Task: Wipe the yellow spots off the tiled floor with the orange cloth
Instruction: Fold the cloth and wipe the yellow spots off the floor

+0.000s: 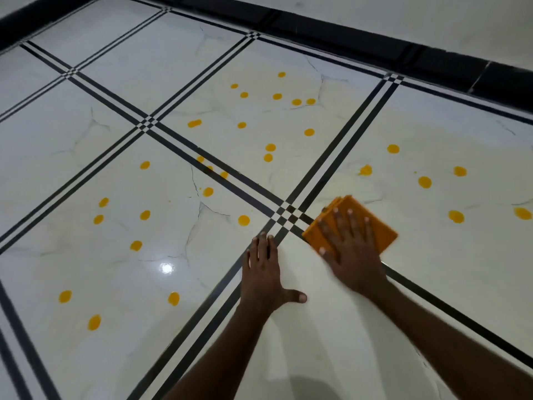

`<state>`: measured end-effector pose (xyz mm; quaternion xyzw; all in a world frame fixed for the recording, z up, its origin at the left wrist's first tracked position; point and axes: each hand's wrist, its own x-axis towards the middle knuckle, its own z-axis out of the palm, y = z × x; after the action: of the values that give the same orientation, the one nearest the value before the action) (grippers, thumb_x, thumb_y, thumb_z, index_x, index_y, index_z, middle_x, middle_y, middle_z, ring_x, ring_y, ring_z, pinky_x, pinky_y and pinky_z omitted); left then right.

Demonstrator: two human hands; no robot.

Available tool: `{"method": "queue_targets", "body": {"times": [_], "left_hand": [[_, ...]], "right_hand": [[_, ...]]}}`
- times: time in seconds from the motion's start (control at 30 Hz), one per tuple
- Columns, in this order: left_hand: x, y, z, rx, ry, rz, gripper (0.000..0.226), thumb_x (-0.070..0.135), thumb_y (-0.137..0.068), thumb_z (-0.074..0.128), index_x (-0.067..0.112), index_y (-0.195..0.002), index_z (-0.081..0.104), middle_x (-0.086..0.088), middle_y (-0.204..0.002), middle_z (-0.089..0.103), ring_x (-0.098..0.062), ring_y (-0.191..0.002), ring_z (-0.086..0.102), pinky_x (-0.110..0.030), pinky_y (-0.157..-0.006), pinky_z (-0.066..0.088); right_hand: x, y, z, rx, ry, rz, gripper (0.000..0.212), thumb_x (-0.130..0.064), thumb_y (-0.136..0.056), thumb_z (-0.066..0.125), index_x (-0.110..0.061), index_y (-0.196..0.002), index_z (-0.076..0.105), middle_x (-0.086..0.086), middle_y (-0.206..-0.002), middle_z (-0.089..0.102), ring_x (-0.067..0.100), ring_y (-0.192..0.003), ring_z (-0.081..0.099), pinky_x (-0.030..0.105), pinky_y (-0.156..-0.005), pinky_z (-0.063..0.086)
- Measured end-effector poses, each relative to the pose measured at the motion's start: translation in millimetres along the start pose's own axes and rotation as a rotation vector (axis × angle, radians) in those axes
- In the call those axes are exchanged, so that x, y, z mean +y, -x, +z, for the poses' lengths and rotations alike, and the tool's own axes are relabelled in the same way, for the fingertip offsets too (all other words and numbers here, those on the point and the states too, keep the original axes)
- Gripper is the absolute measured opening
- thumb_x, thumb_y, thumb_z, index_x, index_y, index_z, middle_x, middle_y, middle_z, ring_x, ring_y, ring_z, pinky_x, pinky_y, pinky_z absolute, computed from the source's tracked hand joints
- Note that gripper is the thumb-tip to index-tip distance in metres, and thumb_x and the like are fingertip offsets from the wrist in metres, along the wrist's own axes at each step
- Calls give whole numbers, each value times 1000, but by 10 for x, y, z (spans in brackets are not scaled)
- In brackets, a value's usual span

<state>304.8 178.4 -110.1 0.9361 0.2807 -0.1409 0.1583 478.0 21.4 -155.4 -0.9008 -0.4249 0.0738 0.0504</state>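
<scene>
A folded orange cloth (380,226) lies flat on the white tiled floor (115,125), just right of a crossing of black tile lines. My right hand (350,246) presses on it with straight, spread fingers. My left hand (264,272) rests flat on the floor beside it, fingers straight, thumb out to the right. Several yellow spots dot the tiles: one close to my left hand (243,220), others to the left (94,322), ahead (270,147) and to the right (456,216).
A black skirting band (403,50) runs along the white wall at the back and right. Double black lines (207,168) divide the floor into large tiles. A bright light reflection (166,267) shines on the near left tile.
</scene>
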Motion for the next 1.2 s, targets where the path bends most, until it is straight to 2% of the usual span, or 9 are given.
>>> {"method": "queue_targets", "body": {"times": [0.17,0.3,0.37,0.53,0.63,0.77,0.93,1.07,1.2], "left_hand": [[-70,17,36,6,-42,140,140,95,-59,49,21,-155,-21,-6,-160,-33,-24,-147,-33,-50,-123,-5],[132,-202,-57,87,-50,144,139,98,-58,42,18,-157,-13,-8,-165,-20,-24,-151,-21,-47,-124,1],[302,-349,-137,85,-52,167,139,96,-60,45,16,-157,-14,-10,-164,-21,-24,-151,-21,-47,-125,1],[601,-760,-350,21,-72,221,137,85,-65,60,13,-157,-12,-13,-164,-20,-29,-152,-18,-49,-124,2],[591,-922,-348,-52,-106,189,144,84,-60,65,12,-157,-14,-14,-164,-21,-30,-151,-19,-49,-124,1],[583,-1029,-286,-113,-141,156,151,83,-54,71,11,-156,-15,-16,-163,-22,-32,-151,-18,-50,-124,0],[705,-1312,-472,-82,-242,272,157,72,-53,80,6,-153,-21,-19,-160,-29,-36,-148,-25,-51,-122,-3],[692,-1492,-381,-132,-197,270,162,78,-47,77,7,-152,-23,-19,-158,-32,-37,-147,-27,-55,-122,-4],[674,-1416,-410,-93,-187,259,160,81,-50,74,6,-152,-24,-21,-157,-33,-38,-148,-26,-54,-122,-4]], "right_hand": [[274,-930,-192,43,-14,205,71,-58,-98,17,-26,-160,30,22,-166,26,49,-152,19,71,-120,10],[-182,-246,7,52,16,6,66,-53,-100,26,-29,-162,25,15,-169,20,44,-155,15,67,-121,12],[-10,-91,36,49,23,-81,64,-52,-102,25,-32,-163,19,11,-170,18,41,-156,15,65,-123,12],[926,-20,-104,120,-3,356,66,-52,-100,23,-27,-161,28,18,-167,26,46,-152,24,67,-121,15],[454,175,-46,95,-29,258,66,-51,-99,28,-27,-161,28,17,-167,25,47,-153,22,67,-121,14],[376,-658,-99,64,-20,-18,64,-55,-99,27,-34,-159,31,12,-168,27,42,-154,21,65,-122,13],[814,-1119,-194,30,-10,255,72,-61,-96,13,-33,-162,20,10,-171,16,39,-157,11,62,-124,4],[729,-425,-34,55,64,264,71,-58,-100,23,-32,-163,8,15,-169,20,43,-154,21,66,-120,18],[607,-103,-79,-110,92,245,72,-60,-103,11,-24,-164,3,21,-167,21,48,-151,25,71,-113,29]]}}
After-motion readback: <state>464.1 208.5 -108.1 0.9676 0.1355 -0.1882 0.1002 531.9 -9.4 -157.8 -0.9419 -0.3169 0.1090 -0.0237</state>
